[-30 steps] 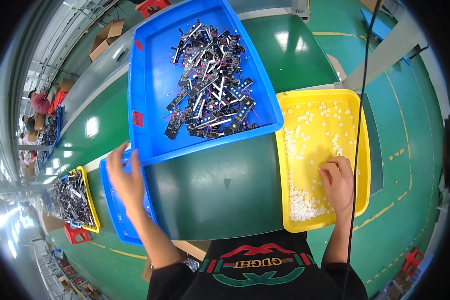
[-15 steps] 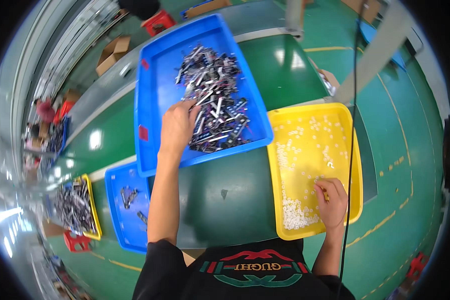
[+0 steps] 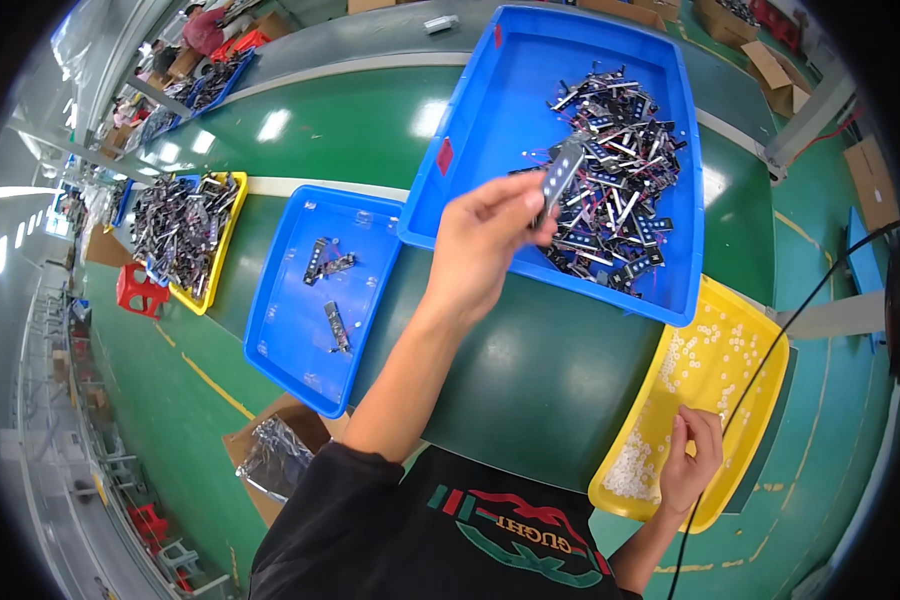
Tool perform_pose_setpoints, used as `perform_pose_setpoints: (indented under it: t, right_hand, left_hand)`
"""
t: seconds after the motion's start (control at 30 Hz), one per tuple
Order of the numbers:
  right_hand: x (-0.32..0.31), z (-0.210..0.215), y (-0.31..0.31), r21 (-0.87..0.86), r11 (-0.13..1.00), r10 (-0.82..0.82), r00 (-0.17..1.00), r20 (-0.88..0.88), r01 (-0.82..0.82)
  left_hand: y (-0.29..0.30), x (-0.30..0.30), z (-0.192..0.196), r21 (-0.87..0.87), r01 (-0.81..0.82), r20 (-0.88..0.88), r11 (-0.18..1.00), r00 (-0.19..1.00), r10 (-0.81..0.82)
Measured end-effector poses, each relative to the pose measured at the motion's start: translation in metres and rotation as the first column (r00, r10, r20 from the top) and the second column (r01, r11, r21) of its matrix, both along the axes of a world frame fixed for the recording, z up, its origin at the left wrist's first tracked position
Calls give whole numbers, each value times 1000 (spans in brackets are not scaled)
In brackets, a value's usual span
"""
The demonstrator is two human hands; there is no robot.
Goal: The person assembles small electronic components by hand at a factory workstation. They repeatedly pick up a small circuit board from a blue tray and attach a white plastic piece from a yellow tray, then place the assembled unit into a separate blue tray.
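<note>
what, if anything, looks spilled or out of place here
Nothing looks spilled: the white rings lie inside the right-hand yellow tray, the black strips inside the large blue tray. Slightly odd: a black cable crosses in front of the yellow tray; whether they touch is unclear.

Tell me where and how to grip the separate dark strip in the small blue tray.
Probably pinch the dark strip across its long edges, mid-length, from above: it is slim and lies apart from the other pieces in the small blue tray, with bare tray along both sides. Better avoid its nearer end, where small bits seem to protrude.
</note>
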State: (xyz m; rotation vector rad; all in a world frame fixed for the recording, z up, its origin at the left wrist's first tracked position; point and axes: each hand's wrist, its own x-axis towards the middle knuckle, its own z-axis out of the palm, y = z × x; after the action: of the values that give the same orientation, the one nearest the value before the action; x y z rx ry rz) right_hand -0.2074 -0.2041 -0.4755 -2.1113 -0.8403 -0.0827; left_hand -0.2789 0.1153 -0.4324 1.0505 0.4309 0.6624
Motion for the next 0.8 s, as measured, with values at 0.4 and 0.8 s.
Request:
perform_pose_setpoints:
  t: [0.4, 0.8]
  right_hand:
    - [-5, 46, 62, 538, 832, 343, 887, -310, -134]
    - [-16, 39, 78, 609, 780, 424, 837, -346, -143]
  left_hand:
    - [-91, -27, -5, -316, 500, 255, 806, 863, -436]
    - [-96, -29, -3, -222, 356, 190, 908, 929, -318]
